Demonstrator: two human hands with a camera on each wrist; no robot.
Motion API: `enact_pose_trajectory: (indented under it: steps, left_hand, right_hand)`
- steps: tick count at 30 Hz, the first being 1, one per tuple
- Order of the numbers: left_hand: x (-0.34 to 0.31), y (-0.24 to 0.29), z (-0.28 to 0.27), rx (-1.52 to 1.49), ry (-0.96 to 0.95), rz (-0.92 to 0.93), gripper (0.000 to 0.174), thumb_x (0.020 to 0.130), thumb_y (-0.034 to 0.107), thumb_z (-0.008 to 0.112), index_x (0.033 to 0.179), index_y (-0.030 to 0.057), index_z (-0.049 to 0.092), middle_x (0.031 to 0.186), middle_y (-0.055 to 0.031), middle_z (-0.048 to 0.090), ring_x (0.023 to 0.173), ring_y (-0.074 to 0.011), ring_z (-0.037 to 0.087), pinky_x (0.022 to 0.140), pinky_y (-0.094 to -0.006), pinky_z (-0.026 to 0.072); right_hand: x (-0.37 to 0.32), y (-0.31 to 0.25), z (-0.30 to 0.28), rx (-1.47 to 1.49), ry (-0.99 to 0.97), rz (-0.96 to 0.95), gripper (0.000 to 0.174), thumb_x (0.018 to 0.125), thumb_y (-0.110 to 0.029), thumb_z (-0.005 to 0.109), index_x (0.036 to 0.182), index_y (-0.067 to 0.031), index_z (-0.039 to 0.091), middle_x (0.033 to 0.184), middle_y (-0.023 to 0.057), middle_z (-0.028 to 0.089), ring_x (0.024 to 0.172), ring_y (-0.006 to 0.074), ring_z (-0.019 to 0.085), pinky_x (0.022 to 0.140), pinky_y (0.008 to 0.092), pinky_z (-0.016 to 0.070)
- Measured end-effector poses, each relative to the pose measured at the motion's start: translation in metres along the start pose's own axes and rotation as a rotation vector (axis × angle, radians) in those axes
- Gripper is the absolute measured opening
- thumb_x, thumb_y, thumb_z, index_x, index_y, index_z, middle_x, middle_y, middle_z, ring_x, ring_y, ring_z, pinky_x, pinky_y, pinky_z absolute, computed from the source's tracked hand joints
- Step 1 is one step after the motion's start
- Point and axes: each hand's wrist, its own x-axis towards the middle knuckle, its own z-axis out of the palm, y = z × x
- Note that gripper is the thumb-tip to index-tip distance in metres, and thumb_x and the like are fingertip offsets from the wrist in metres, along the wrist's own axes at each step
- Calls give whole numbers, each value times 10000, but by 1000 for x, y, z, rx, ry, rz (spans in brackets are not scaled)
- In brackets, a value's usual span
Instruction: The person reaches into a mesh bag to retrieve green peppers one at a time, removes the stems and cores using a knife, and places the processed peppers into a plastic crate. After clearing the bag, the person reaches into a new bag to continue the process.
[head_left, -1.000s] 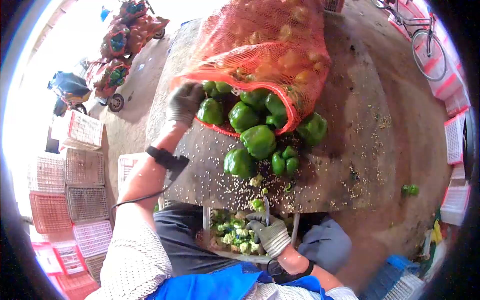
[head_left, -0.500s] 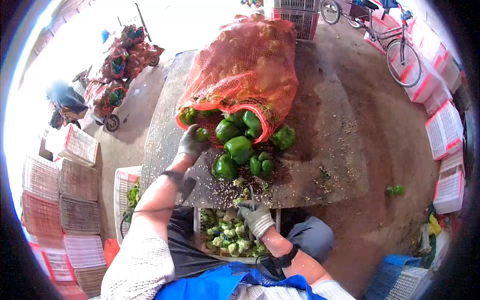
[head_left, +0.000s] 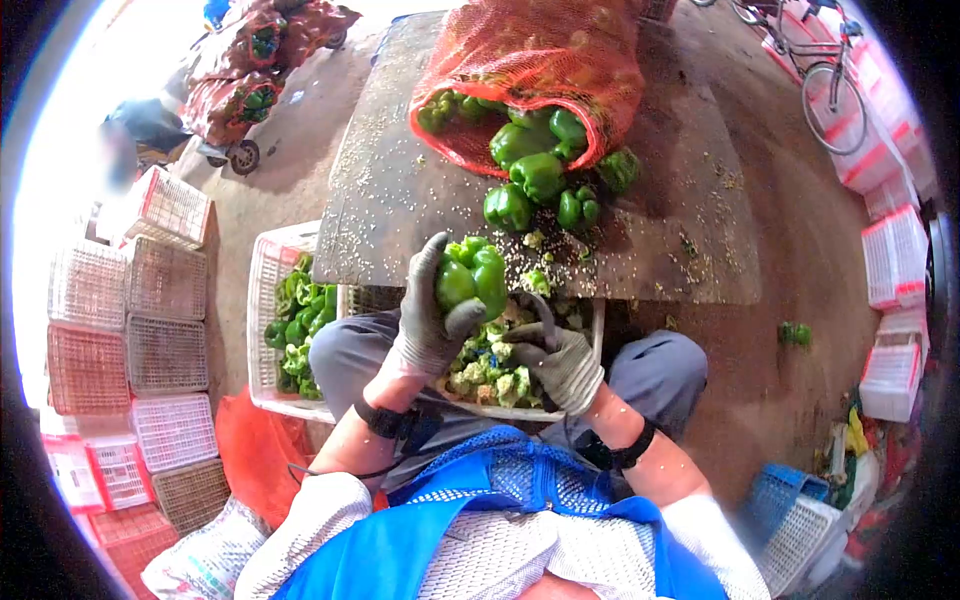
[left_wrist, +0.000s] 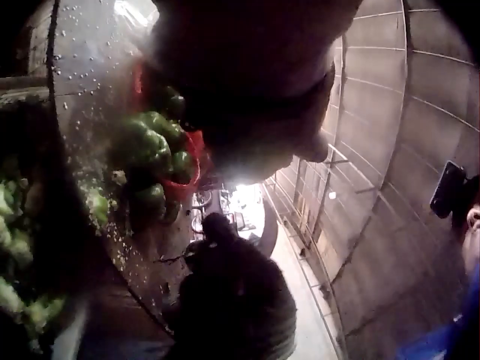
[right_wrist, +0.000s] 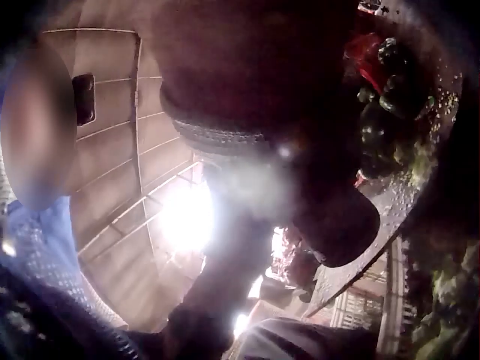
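Observation:
In the head view my gloved left hand (head_left: 425, 325) grips a green bell pepper (head_left: 470, 278) just in front of the board's near edge. My gloved right hand (head_left: 562, 370), close to its right, holds a small knife (head_left: 546, 318) whose slim grey blade points up. Below both hands, a crate (head_left: 598, 335) between the knees carries pale pepper cores (head_left: 490, 378). Farther back, several whole peppers (head_left: 537, 177) spill from the mouth of a red mesh sack (head_left: 530, 60). Both wrist views show the hands mostly as dark shapes, hiding the grips.
The worn board (head_left: 380, 200) is strewn with pepper seeds. A white crate (head_left: 262, 320) of green peppers stands at the left, beside a red mesh bag (head_left: 255, 440). Stacked crates (head_left: 165, 345) line the far left; a bicycle (head_left: 833, 105) stands at the back right.
My left hand has come back from the sack's mouth to the near edge, bringing a pepper beside my right hand. The right hand stays over the core crate with the knife.

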Motion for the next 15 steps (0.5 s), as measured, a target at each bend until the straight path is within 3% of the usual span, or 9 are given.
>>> enact_pose_trajectory:
  steps: [1,4,6,7,8,10,13,15]
  left_hand:
    - [-4,5,-5,84,-37,53,911,773,479,774,1413,-10,347,1213,-218,512,1109,-342,554,958,-399,462]
    - [-11,20,-16,240,-128,171,936,730,434,813,1410,-13,350,1222,-244,502,1094,-395,557,924,-430,485]
    - [-17,18,-21,239,-170,272,955,685,396,845,1410,5,363,1228,-245,499,1080,-413,555,894,-449,497]
    - [-21,18,-24,238,-192,322,966,662,377,861,1410,14,369,1232,-246,497,1072,-422,554,880,-459,503]
    - [-23,21,-27,245,-211,402,981,639,367,874,1411,23,374,1232,-245,497,1071,-425,555,869,-465,507]
    - [-25,29,-32,329,-192,493,979,618,347,887,1408,46,393,1173,-232,523,993,-419,579,829,-477,510]
    - [-19,36,-38,358,-148,617,943,617,326,896,1389,63,423,1078,-212,556,892,-398,595,792,-474,511]
    - [-15,37,-44,337,-84,577,926,641,317,889,1387,37,418,1098,-218,558,945,-407,577,817,-470,504]
  right_hand:
    - [-9,-8,2,-85,-78,88,368,903,-113,621,1260,-24,603,940,105,718,822,111,640,760,297,532]
    - [-25,-12,24,-169,-66,116,345,860,-126,651,1195,-44,652,919,171,709,827,180,683,766,326,539]
    - [-27,-17,37,-258,15,48,294,850,-129,653,1134,-59,683,917,188,708,851,239,698,769,344,541]
    - [-26,-13,36,-256,-22,-23,220,897,-117,618,1100,-75,690,786,83,699,711,111,636,657,311,511]
    - [-23,-16,35,-319,-53,-199,216,899,-163,635,1088,-66,678,811,113,702,728,190,672,673,332,523]
    - [-16,-9,43,-540,13,-358,219,890,-177,643,1072,-58,666,865,149,706,800,295,691,704,377,537]
    - [-13,-16,59,-637,-100,-266,291,924,-251,533,1139,-115,674,1022,121,710,886,320,671,771,400,536]
    - [-15,-43,81,-525,-2,-366,292,928,-264,506,1121,-121,673,1025,124,704,905,318,665,789,395,531]
